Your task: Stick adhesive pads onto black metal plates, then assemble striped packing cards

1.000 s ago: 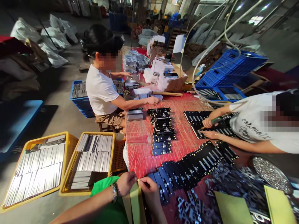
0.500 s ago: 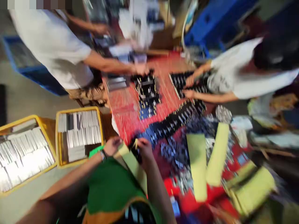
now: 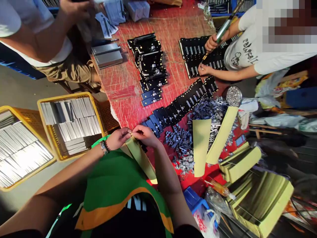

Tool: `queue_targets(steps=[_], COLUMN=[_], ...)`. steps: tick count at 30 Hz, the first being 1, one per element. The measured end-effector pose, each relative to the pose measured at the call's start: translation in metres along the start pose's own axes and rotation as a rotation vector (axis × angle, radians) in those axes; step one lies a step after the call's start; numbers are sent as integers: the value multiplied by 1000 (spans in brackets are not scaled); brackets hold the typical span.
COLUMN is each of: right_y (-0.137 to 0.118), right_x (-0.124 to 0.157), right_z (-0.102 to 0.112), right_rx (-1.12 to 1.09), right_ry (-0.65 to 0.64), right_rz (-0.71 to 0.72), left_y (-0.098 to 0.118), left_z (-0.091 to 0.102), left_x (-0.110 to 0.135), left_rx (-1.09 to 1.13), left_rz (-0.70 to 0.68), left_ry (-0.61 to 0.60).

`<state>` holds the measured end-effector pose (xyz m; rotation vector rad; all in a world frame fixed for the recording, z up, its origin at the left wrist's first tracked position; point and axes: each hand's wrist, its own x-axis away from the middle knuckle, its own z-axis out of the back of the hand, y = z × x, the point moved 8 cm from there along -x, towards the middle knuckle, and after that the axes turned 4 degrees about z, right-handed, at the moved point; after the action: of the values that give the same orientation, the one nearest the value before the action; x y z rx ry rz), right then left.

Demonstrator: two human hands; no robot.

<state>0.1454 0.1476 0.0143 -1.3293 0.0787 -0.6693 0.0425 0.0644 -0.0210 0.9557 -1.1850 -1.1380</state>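
Observation:
The fingertips of my left hand [image 3: 119, 138] and my right hand [image 3: 146, 135] meet in a pinch just in front of the red table's near edge. Whatever lies between them is too small to make out. Below the fingers slants a pale yellow strip [image 3: 142, 162], its upper end close to both hands and its lower end beside my right forearm. Just beyond my right hand begins a row of overlapping dark plates [image 3: 173, 112] with small metal fittings, running away to the right.
On the red table [image 3: 121, 96] are stacked black plates [image 3: 151, 64] and loose metal pieces [image 3: 177, 140]. Yellow strips [image 3: 201, 145] lie across these at right. Yellow crates [image 3: 58, 145] with pale flat pieces stand left. One co-worker [image 3: 245, 56] holds a driver-like tool; another [image 3: 47, 39] stands far left.
My hands, apart half a second ago, have come together at the fingertips. The view has shifted and sharpened. The right co-worker now holds a long tool upright; the left co-worker's arm has left the black plates.

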Motion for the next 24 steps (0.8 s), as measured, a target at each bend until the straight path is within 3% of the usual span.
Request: queue_targets(steps=[5, 15, 17, 20, 22, 24], right_y=[-5, 1, 4, 30, 64, 98], right_x=[-2, -6, -5, 6, 23, 38], right_z=[1, -7, -3, 25, 45, 49], right_rx=[-24, -24, -15, -66, -58, 82], right_ry=[-5, 108, 189, 490, 700, 711], right_rz=[-4, 2, 14, -20, -135, -312], left_y=[11, 11, 6, -8, -21, -32], left_z=[6, 10, 11, 14, 16, 18], left_x=[3, -2, -4, -2, 6, 16], left_rx=[28, -28, -30, 13, 79, 141], left_rz=[-14, 27, 33, 59, 94, 119], left_ry=[-30, 61, 72, 90, 71, 29])
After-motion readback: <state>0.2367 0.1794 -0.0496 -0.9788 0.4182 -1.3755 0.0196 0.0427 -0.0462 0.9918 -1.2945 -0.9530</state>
